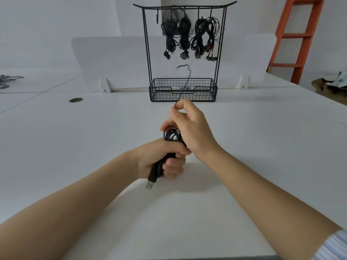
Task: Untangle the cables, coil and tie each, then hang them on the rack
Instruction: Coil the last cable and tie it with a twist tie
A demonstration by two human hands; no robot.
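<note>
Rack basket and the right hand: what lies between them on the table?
In the head view, only bare table lies between basket and right hand; the thin black strand that hand pinches rises across the basket.

Both bare forearms reach forward and converge, the left hand fisted round a coiled cable, the right hand just beyond and above it, thumb and forefinger pinching a thin strand that rises from them.

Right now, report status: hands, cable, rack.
Left hand grips coiled cable. Right hand pinches a thin loose strand. Rack holds four bundles, leftmost hook free. Nothing between hands and rack.
</note>
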